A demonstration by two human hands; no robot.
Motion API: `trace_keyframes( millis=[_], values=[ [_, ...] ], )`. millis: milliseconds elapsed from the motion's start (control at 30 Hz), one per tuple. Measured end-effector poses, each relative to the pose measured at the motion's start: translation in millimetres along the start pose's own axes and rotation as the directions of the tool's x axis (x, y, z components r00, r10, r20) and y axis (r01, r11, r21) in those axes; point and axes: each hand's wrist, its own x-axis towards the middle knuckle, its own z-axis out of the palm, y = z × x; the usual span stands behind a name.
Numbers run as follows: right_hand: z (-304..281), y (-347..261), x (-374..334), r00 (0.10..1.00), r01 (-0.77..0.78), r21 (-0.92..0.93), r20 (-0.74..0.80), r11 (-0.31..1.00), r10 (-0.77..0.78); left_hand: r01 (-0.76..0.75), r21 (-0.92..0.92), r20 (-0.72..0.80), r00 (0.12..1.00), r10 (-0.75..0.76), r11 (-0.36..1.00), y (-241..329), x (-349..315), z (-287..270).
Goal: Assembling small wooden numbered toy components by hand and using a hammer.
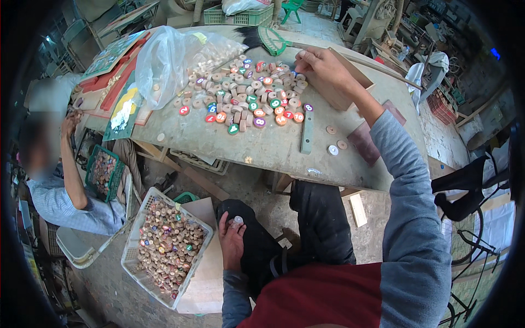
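Note:
My left hand [232, 246] rests by my left knee, its fingers closed round a small pale round piece [237, 221]. Over the right side of a heap of wooden discs [249, 93] my right hand [322, 66] reaches across the table, fingers curled. Whatever may be between those fingers is hidden. Many discs have coloured, numbered faces; others show bare wood. Beside the right hand stands an open wooden box [355, 74]. Nearer me lie a grey-green strip [307, 131] with a purple-faced disc at its far end, and a white-faced disc [333, 150].
A white crate [129, 249] full of discs stands left of my legs. Clear plastic bags [164, 60] and a green-handled brush [273, 41] lie on the worktable [219, 145]. At left, another person [76, 188] sits beside a green basket [119, 180]. Dark reddish sheets [363, 143] lie at right.

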Motion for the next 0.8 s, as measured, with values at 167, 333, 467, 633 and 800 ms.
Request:
trace_keyframes(
  millis=[167, 333, 467, 633, 800],
  values=[
    [-4, 15, 5, 0.995, 0.096, -0.237, 0.014, 0.967, -0.096, -0.011, -0.013, 0.0, 1.0, 0.011, 1.0, 1, -1, 1],
    [-5, 22, 7, 0.998, 0.061, -0.433, 0.049, 0.899, -0.044, -0.004, -0.014, -0.019, 1.0, 0.004, 1.0, 0, 0, 2],
    [-2, 38, 4, 0.972, 0.214, -0.33, 0.162, 0.919, -0.168, -0.002, -0.021, -0.016, 1.0, 0.001, 1.0, -1, 1, 2],
    [-2, 27, -10, 0.962, 0.202, -0.466, 0.259, 0.861, -0.086, -0.008, -0.002, -0.01, 1.0, 0.008, 1.0, 0, 0, 3],
    [-2, 27, -23, 0.922, 0.37, -0.467, 0.289, 0.803, -0.257, -0.01, 0.004, -0.01, 1.0, 0.01, 1.0, -2, 2, 0]
  ],
)
